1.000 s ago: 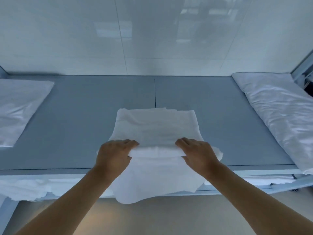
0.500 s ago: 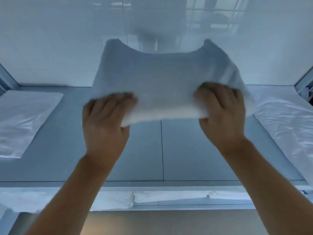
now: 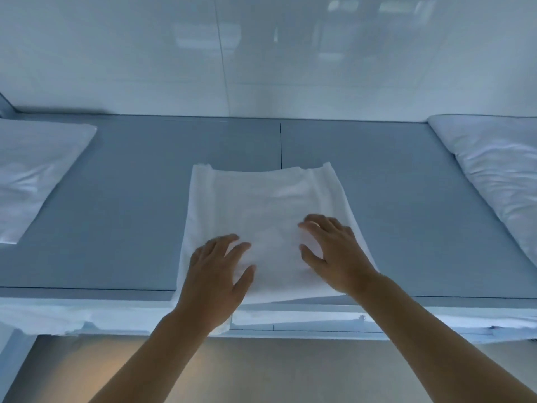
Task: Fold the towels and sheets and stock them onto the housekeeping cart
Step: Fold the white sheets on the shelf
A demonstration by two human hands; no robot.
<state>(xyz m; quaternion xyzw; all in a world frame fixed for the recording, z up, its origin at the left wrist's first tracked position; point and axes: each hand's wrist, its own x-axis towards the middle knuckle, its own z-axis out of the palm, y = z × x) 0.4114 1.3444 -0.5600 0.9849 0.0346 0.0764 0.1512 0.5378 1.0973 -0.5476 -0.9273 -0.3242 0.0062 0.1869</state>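
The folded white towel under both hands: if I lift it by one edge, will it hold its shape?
Probably not. The folded white towel looks soft and layered, so it would likely sag and unfold. Its near edge already overhangs the grey table, so a push toward you might slide it off. The left hand and right hand resting flat suggest supporting it underneath.

both hands, left hand (image 3: 213,279) and right hand (image 3: 334,257), are resting flat on the folded white towel (image 3: 261,205); it is lying on the grey table (image 3: 130,184)

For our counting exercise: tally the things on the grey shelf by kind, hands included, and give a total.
Folded towel under the hands: 1
Other white linens, one at the left and one at the right: 2
Hands, left hand and right hand, both flat on the towel: 2
Total: 5
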